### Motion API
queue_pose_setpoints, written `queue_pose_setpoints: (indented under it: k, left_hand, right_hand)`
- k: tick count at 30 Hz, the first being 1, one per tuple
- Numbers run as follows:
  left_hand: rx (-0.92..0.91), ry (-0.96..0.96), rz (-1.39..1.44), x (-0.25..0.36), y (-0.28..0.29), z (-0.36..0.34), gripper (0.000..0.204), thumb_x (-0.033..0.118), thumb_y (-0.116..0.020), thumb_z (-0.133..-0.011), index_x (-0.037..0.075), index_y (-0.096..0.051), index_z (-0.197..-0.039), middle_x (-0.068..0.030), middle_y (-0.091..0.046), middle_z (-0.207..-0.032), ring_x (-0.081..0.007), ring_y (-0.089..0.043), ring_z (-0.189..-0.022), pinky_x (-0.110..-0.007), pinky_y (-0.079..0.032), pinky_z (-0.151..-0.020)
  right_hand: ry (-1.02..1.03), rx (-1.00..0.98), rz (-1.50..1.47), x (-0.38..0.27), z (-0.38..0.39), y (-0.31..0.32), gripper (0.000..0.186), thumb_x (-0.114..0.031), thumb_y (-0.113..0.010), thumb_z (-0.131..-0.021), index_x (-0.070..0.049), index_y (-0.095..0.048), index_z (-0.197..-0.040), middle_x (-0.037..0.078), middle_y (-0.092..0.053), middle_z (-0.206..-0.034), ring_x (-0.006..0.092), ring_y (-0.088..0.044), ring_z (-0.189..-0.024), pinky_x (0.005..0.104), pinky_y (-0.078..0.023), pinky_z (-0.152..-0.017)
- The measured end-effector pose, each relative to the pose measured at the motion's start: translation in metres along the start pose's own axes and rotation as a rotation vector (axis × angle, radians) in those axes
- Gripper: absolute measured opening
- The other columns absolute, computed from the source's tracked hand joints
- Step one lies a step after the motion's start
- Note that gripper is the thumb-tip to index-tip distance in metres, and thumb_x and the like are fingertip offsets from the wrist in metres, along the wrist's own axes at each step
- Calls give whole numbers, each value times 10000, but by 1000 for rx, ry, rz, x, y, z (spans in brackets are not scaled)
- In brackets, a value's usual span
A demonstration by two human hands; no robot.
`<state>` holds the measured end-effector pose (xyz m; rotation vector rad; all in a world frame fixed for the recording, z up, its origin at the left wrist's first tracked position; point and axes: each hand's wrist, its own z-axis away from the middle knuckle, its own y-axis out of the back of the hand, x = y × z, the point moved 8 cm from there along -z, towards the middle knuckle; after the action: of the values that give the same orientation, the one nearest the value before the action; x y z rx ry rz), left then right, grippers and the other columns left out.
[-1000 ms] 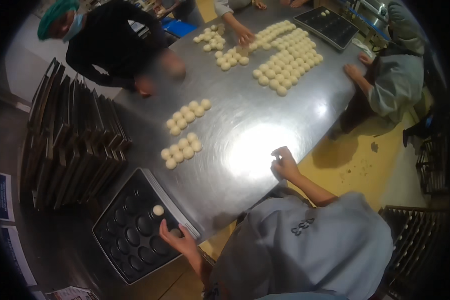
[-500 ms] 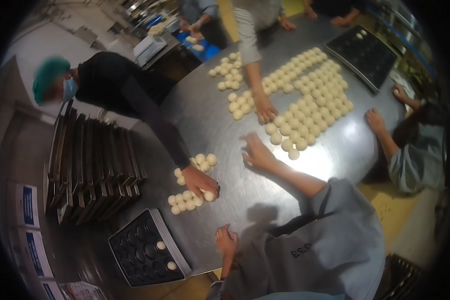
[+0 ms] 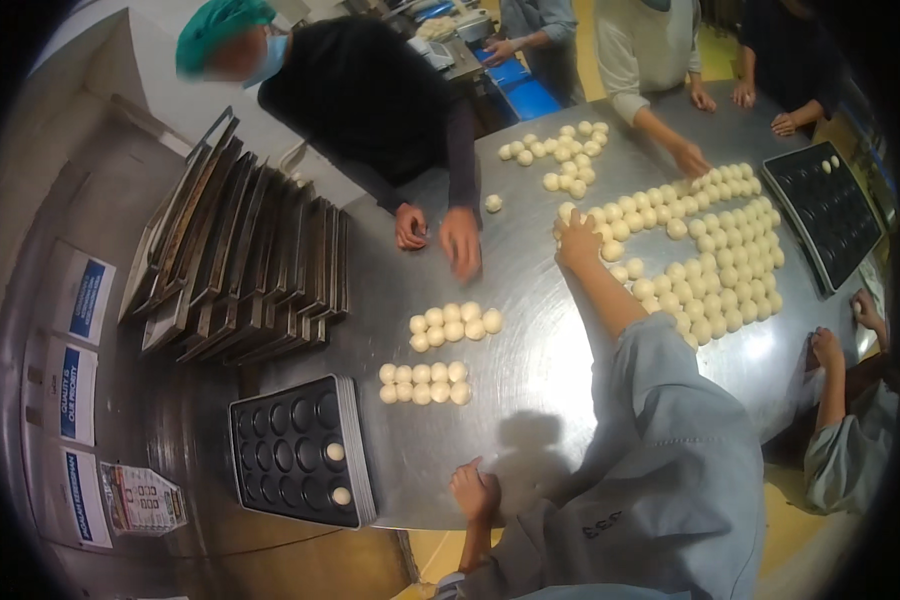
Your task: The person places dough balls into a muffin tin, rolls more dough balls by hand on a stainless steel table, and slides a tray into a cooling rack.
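My right hand (image 3: 580, 241) reaches across the steel table (image 3: 540, 380) to the near-left corner of a large block of round, pale dough balls (image 3: 715, 270). Its fingers curve down over dough balls at that corner, partly hiding them. Low in the view, my left hand (image 3: 475, 492) hovers or rests by the table's front edge, fingers loosely bent, thumb apart, nothing in it. Two small groups of dough balls stand to the left, one group (image 3: 455, 326) behind the other (image 3: 425, 384), each in two rows.
Black moulded trays (image 3: 290, 450) are stacked at the front left, two dough balls in the top one. Behind them lean several dark metal pans (image 3: 240, 250). Another tray (image 3: 825, 210) lies far right. Co-workers stand around; one's hands (image 3: 458, 242) are over the table.
My right hand has moved from bare table onto the dough balls. The co-worker at left has let go of the small groups and drawn back. The view has turned; my left hand stays low.
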<state>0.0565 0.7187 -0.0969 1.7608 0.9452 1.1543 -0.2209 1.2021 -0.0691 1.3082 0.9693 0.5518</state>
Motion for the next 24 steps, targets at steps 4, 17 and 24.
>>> queue_pose_setpoints:
  k: [4, 17, 24]
  left_hand:
    - [-44, -2, 23, 5, -1, -15, 416, 88, -593, -769, 97, -651, -1181, -133, -603, -986, -352, -575, -970, -488, -422, -872]
    - [-140, 53, 145, -17, -18, -1, 392, 143, -655, -798, 111, -653, -1188, -152, -633, -1137, -380, -581, -1091, -535, -458, -953]
    - [-146, -3, 722, 16, -37, -24, 473, 35, -679, -828, 10, -556, -1284, -178, -593, -1188, -341, -592, -1128, -423, -530, -893]
  right_hand:
    - [115, -173, -195, 43, -50, 3, 545, -218, -729, -774, -196, -615, -1307, 121, -537, -1371, 336, -535, -1255, 433, -532, -926]
    - [379, -417, -340, 11, 367, 17, 665, -194, -784, -749, -67, -541, -1355, 234, -438, -1437, 426, -446, -1313, 500, -459, -1048]
    - [134, 59, -370, 27, 349, 97, 626, -205, -802, -795, -76, -555, -1356, 241, -518, -1350, 395, -566, -1207, 442, -513, -963]
